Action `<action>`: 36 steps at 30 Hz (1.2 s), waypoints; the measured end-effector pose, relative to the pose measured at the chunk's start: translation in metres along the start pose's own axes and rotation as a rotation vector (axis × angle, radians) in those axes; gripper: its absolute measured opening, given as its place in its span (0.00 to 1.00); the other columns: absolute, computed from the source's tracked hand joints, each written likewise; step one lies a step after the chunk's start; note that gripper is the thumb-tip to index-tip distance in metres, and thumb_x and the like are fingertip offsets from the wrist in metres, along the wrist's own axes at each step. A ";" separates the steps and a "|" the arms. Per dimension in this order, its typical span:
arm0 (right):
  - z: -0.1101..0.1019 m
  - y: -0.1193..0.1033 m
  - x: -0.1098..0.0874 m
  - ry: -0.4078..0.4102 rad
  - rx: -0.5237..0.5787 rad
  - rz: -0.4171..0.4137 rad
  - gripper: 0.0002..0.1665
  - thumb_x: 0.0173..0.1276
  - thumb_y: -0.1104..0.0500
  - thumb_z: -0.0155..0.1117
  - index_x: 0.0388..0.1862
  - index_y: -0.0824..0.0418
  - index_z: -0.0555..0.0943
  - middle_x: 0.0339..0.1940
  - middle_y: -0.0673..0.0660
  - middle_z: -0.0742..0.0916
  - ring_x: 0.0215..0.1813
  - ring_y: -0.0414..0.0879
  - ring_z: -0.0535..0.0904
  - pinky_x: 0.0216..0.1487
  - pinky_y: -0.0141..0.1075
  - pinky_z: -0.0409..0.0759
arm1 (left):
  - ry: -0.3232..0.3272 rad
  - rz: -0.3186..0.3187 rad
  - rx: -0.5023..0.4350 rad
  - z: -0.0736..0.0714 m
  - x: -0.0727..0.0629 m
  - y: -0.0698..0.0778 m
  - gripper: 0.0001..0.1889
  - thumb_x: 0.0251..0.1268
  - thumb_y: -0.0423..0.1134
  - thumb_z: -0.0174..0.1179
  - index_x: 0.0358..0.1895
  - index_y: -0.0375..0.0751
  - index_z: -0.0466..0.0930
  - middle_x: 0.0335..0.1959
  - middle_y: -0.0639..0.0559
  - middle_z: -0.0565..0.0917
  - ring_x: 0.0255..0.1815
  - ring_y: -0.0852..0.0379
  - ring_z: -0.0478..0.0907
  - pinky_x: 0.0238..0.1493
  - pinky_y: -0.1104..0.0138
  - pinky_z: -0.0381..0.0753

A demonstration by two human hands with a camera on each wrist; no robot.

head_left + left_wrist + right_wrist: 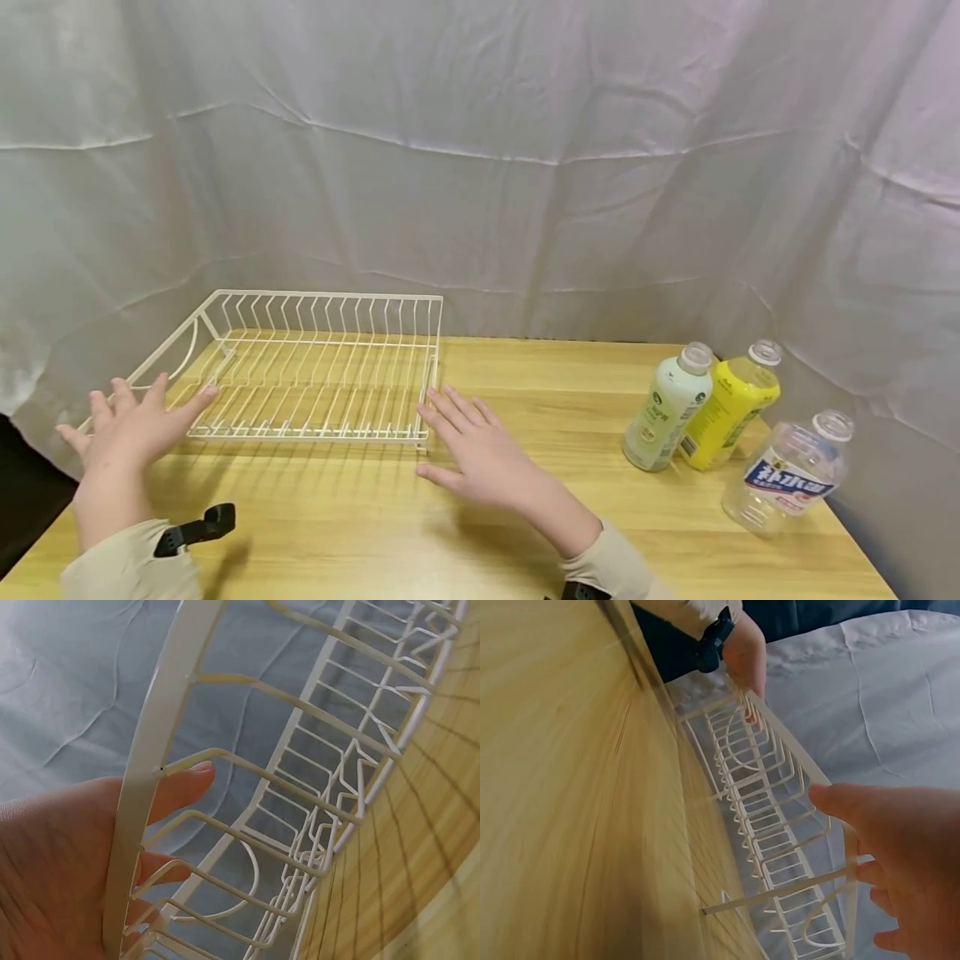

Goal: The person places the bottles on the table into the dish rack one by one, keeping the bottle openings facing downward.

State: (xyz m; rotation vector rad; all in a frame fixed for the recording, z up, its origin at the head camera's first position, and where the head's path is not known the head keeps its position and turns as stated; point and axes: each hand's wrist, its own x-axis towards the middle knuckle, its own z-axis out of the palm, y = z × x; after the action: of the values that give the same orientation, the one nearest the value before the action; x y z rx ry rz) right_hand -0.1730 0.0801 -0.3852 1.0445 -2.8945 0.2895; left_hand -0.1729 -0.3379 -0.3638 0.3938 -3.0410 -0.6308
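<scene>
A white wire dish rack (322, 342) stands on the wooden table, toward the left. At its front left corner is my left hand (131, 425), fingers spread. The left wrist view has this hand (60, 862) right at the flat white rail (150, 750), fingertips showing between the wires. By the rack's right side, my right hand (483, 458) is held with long, straight fingers, and the fingertips overlap the front right corner. From the right wrist, the thumb of this hand (915, 855) appears right at the rail. Neither hand is curled round the rack.
To the right on the wooden table (540, 408) stand a pale green bottle (663, 417), a yellow-labelled bottle (727, 412) and a clear bottle (787, 479) with a blue and white label. A grey curtain (480, 183) hangs behind the table and along the sides.
</scene>
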 end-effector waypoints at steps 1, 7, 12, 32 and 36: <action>0.000 0.002 -0.001 -0.002 -0.001 -0.001 0.45 0.72 0.31 0.45 0.80 0.46 0.48 0.82 0.48 0.48 0.83 0.48 0.40 0.80 0.53 0.46 | -0.005 0.005 0.004 0.001 0.001 0.001 0.53 0.66 0.75 0.32 0.77 0.33 0.33 0.66 0.13 0.23 0.65 0.14 0.16 0.51 0.18 0.19; -0.002 0.015 -0.012 -0.004 0.005 0.001 0.45 0.72 0.31 0.45 0.80 0.47 0.49 0.82 0.48 0.48 0.83 0.48 0.40 0.80 0.54 0.46 | -0.016 0.051 0.052 0.007 0.004 0.010 0.53 0.66 0.75 0.32 0.77 0.33 0.38 0.68 0.13 0.28 0.69 0.14 0.25 0.54 0.18 0.26; -0.003 0.032 -0.023 0.018 0.034 0.023 0.44 0.72 0.34 0.48 0.80 0.50 0.52 0.82 0.50 0.52 0.83 0.50 0.43 0.80 0.55 0.46 | -0.031 0.107 0.078 0.014 0.005 0.023 0.51 0.66 0.75 0.31 0.77 0.35 0.42 0.70 0.15 0.31 0.71 0.16 0.31 0.59 0.21 0.30; -0.013 0.084 -0.078 0.174 -0.044 0.073 0.44 0.68 0.38 0.59 0.76 0.56 0.61 0.79 0.54 0.62 0.80 0.55 0.53 0.78 0.56 0.54 | -0.039 0.324 0.095 0.030 -0.012 0.066 0.47 0.69 0.72 0.36 0.75 0.35 0.54 0.75 0.21 0.40 0.74 0.21 0.41 0.69 0.29 0.41; -0.014 0.093 -0.089 0.206 -0.064 0.081 0.43 0.68 0.38 0.60 0.76 0.55 0.61 0.79 0.54 0.64 0.79 0.56 0.56 0.76 0.57 0.57 | -0.044 0.361 0.089 0.034 -0.015 0.073 0.46 0.68 0.72 0.39 0.75 0.37 0.56 0.76 0.22 0.42 0.75 0.23 0.42 0.70 0.31 0.44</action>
State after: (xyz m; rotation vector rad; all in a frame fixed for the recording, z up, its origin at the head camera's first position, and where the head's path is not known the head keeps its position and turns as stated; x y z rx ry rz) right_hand -0.1636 0.2088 -0.3964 0.8360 -2.7446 0.2873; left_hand -0.1781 -0.2558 -0.3652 -0.1703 -3.0689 -0.4879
